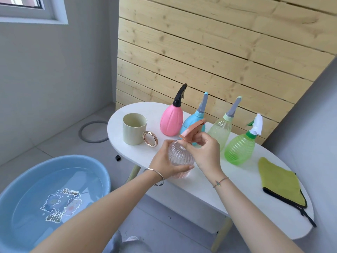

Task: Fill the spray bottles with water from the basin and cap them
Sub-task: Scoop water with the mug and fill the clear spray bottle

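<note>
A clear ribbed pink spray bottle (179, 158) stands on the white oval table (206, 185). My left hand (164, 161) grips its body from the left. My right hand (204, 150) pinches the orange trigger cap (193, 129) at the bottle's neck. Behind stand a pink bottle with a black sprayer (171, 121), a blue bottle (193, 123) partly hidden by the cap, a pale green bottle (220, 131) and a bright green bottle (239, 149), all with sprayers on. The blue basin (102, 172) holding water sits on the floor at the lower left.
A cream mug with a gold ring handle (134, 128) stands at the table's left end. A yellow-green cloth (280, 181) lies on the right part. A grey ring (94, 131) and a small black cap (118, 157) lie on the floor. A wooden slat wall rises behind.
</note>
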The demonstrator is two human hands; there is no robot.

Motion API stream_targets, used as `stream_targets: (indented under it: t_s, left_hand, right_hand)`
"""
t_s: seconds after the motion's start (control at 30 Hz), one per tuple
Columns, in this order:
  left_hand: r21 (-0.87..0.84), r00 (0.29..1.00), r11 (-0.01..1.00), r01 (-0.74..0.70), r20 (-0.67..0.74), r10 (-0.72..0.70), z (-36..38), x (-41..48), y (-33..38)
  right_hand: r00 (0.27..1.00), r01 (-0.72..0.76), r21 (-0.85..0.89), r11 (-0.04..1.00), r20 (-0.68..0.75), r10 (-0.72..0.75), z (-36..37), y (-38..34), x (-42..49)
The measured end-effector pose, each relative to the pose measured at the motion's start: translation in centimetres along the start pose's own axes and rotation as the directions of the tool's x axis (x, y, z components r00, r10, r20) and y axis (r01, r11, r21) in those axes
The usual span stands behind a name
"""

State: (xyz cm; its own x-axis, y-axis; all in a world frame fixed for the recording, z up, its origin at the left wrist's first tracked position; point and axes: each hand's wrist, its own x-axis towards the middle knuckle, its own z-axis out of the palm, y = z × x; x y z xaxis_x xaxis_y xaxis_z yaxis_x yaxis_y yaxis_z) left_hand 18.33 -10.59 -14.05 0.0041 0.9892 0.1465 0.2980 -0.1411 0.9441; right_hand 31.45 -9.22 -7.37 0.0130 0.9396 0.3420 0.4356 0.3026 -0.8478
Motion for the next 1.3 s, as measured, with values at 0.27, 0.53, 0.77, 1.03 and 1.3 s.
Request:
stream_targets:
  t_s: [0.27,0.53,0.77,1.03,1.3]
  left_hand:
    - [0.011,1.0,1.0,0.009,0.019,-0.01,-0.1,-0.1,0.1]
    - [-0.004,1.0,1.0,0.01,0.003,-0.01,0.0,0.0,-0.2]
    - [0.008,1.0,1.0,0.006,-0.005,-0.006,0.1,-0.1,-0.2]
    - [0.025,1.0,1.0,0.014,0.016,-0.015,0.0,0.0,-0.2]
    - [0.018,1.0,1.0,0.009,0.0,-0.009,0.1,-0.1,-0.3]
  right_hand:
    - [0.965,0.004,-0.023,1.0,0.264,0.002,-0.9,-0.2,0.7]
    - [0.939,-0.129,0.185,0.974,0.339,0.06,-1.7,0.3,0.8]
    - [0.992,-0.118,0.141,0.983,0.057,0.111,0.0,0.2,-0.2]
    - [0.981,-0.167,0.19,0.968,0.131,0.144,0.4,0.0,-0.6]
    - [0.991,-0.134,0.207,0.969,0.041,0.128,0.5,0.2,-0.5]
